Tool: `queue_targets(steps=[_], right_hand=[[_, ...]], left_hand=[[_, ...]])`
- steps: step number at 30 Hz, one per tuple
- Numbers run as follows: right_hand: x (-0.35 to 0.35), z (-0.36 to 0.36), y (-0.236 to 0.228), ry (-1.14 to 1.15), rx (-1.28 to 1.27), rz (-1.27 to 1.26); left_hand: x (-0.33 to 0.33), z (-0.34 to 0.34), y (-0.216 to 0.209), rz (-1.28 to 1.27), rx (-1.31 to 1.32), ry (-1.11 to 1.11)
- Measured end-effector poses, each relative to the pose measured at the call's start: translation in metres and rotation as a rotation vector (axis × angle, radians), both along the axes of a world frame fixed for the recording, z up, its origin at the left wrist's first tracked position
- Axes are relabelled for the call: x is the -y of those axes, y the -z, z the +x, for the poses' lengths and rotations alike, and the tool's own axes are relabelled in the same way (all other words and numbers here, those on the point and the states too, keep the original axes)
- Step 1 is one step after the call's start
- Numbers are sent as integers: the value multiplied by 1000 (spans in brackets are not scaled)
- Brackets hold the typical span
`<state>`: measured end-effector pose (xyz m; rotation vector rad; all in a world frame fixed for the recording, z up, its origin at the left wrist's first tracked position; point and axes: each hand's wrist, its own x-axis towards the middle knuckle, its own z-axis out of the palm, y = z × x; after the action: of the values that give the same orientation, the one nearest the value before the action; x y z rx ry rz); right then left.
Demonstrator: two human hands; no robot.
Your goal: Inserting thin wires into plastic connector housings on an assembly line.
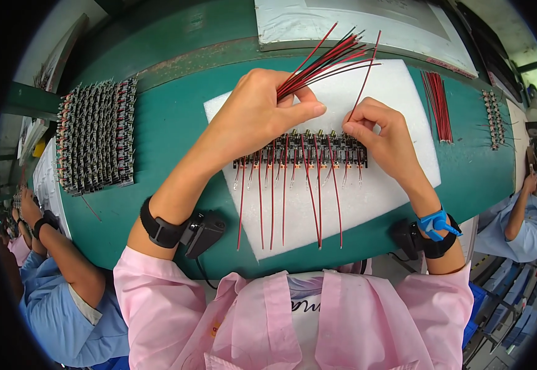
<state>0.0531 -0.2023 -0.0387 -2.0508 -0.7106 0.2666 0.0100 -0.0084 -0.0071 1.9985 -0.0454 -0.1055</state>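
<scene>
My left hand (259,111) is closed round a bundle of red and black wires (327,65), whose free ends fan out up and to the right. Between thumb and fingertips, my right hand (379,132) pinches a single dark red wire (367,74) that points upward. Just below both hands, a row of small circuit boards (290,157) lies on a white foam sheet (379,203). Several red wires (271,209) run from the row across the foam toward me. My right fingertips are at the row's right end; whether they touch it I cannot tell.
A large stack of circuit boards (95,135) stands at the left on the green table (170,117). To the right lie a bundle of red wires (438,108) and a short strip of boards (494,120). Co-workers in blue sit on both sides. A pale panel (367,24) borders the far edge.
</scene>
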Motion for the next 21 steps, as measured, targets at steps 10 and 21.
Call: queue_targets(steps=[10, 21], right_hand=[[-3, -2, 5, -3, -19, 31], [-2, -3, 8, 27, -2, 33]], left_hand=[[-1, 1, 2, -7, 38, -27], [-1, 1, 3, -1, 32, -34]])
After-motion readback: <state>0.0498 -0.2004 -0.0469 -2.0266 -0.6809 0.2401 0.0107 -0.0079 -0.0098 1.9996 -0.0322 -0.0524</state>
